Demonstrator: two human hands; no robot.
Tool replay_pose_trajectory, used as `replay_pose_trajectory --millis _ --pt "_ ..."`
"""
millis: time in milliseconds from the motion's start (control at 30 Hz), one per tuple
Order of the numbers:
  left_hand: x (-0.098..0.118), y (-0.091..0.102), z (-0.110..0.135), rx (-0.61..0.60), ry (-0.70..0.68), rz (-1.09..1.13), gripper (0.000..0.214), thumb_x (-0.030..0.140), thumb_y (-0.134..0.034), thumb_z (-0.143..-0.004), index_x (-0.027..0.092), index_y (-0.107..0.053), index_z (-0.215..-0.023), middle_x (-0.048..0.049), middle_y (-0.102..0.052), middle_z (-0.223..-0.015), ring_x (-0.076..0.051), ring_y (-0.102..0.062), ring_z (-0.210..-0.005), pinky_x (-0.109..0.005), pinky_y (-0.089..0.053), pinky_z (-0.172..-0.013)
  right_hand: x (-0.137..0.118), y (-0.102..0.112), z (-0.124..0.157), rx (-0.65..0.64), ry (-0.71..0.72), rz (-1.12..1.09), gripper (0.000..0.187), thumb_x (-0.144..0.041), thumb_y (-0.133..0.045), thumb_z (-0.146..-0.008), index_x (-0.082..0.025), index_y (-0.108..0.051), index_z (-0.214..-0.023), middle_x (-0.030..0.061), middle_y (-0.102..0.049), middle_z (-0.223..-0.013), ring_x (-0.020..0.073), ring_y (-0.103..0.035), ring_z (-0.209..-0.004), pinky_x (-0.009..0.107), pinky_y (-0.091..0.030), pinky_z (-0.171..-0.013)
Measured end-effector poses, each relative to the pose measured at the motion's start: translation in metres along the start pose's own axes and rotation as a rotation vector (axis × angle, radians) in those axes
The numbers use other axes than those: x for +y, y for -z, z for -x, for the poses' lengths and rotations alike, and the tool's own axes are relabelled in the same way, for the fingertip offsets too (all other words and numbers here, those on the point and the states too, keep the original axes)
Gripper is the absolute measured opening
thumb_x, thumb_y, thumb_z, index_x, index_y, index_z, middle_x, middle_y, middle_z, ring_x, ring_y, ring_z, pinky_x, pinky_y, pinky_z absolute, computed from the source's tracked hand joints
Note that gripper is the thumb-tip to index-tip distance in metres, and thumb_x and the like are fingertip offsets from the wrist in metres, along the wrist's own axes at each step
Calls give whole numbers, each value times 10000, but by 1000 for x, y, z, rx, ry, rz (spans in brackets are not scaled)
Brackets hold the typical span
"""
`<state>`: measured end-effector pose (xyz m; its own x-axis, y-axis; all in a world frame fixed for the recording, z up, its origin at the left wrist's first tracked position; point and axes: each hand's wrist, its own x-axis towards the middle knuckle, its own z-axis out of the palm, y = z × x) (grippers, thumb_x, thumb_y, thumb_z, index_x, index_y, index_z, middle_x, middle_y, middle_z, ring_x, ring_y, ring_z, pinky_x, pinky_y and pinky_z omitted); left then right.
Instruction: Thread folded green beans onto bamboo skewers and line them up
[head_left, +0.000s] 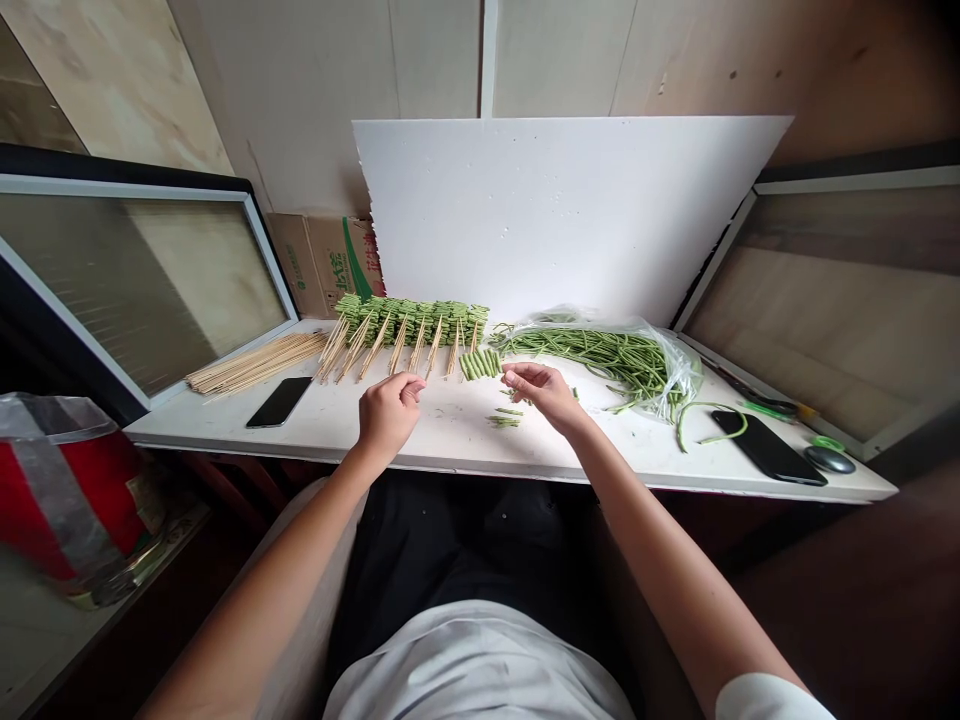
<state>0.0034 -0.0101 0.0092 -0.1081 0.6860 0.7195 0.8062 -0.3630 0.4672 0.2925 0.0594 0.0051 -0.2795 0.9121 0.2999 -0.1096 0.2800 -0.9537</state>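
White foam board leans against the back wall, hiding part of a cardboard box. On the white surface, a short bundle of green beans lies between the hands, just beside the right hand's fingertips. The left hand is curled, finger and thumb close together; whether it pinches anything thin is hard to tell. The right hand is half open, palm down, holding nothing visible. Skewered beans stand in a row beyond them, and a plastic bag blurs the long beans inside. Bare surface remains before the hands, up to the front edge. Dark items by the right wall are hard to make out.
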Motion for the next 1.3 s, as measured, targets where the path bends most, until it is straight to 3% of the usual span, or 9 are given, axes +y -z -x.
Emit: replay_pose_trajectory --millis 233,467,600,733,933,1033,1133,1300 --pt "-8 0 -3 -20 27 8 214 198 -573 -938 211 -779 -883 -32 -762 -730 -218 -700 -683 -299 -482 -686 31 28 -5 -51 175 570 193 -321 -974 -616 -292 -783 -622 52 -724 -675 291 -652 -850 479 -542 -938" --pt "-7 -1 -3 -29 20 2 214 201 -572 -938 215 -779 -886 -38 -771 -745 -223 -702 -691 -301 -484 -688 52 32 -5 -41 206 649 237 -394 -966 -623 -301 -750 -592 41 -695 -617 269 -635 -791 453 -543 -930" --pt "-8 -1 -3 -38 21 1 206 202 -577 -936 219 -778 -891 -36 -776 -752 -224 -704 -696 -300 -487 -693 48 31 -5 -30 165 584 279 -425 -980 -589 -299 -731 -574 40 -690 -612 277 -637 -812 450 -554 -902" --pt "-8 0 -3 -27 12 12 199 211 -584 -940 218 -778 -893 -36 -767 -740 -222 -698 -684 -301 -485 -689 33 30 -6 49 151 532 248 -434 -967 -647 -273 -780 -671 64 -758 -762 265 -671 -813 451 -571 -861" --pt "-7 -1 -2 -17 -2 44 197 212 -583 -945 215 -772 -887 -29 -758 -728 -216 -701 -685 -301 -488 -700 6 26 -7 201 30 23 386 -478 -968 -682 -250 -832 -962 56 -807 -985 212 -728 -907 302 -565 -747" --pt "-6 -1 -1 -22 -5 55 200 211 -581 -945 218 -772 -887 -32 -762 -734 -218 -712 -704 -303 -500 -720 -2 21 -6 167 -16 -181 353 -485 -947 -719 -252 -827 -956 30 -796 -978 182 -726 -953 250 -564 -734" --pt "-7 -1 -1 -39 0 52 200 224 -581 -950 220 -773 -892 -35 -765 -741 -219 -715 -710 -303 -503 -726 -6 15 -3 111 -45 -323 323 -482 -919 -764 -249 -817 -964 34 -802 -1033 190 -737 -1062 258 -592 -832" --pt "-7 -1 -1 -46 -9 62 199 224 -580 -945 215 -771 -889 -29 -759 -733 -211 -701 -693 -300 -491 -717 -6 7 -2 90 -61 -409 311 -445 -920 -784 -240 -802 -987 69 -816 -1138 230 -747 -1170 287 -606 -912"
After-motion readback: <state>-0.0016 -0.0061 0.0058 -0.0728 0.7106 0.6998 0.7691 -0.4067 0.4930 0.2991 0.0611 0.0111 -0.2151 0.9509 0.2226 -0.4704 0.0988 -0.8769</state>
